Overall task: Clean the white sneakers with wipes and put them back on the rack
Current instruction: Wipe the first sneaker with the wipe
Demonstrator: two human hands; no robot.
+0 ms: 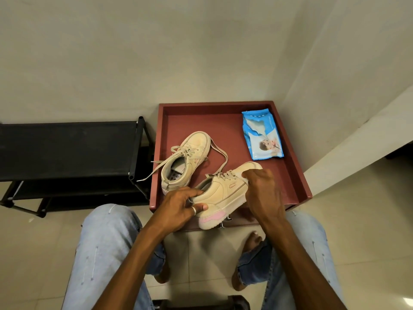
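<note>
1. Red bench beside a black rack: wipes pack near the far right corner, one sneaker mid-left.
2. At its near edge our left hand grips the second sneaker by the heel, and our right hand clasps its toe.

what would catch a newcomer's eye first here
Two hands hold a white sneaker with a pink heel patch over the near edge of the red tray, left hand at the heel, right hand over the toe. The second sneaker lies behind it on the tray, laces loose, with a blue wipes pack at the far right.
</note>
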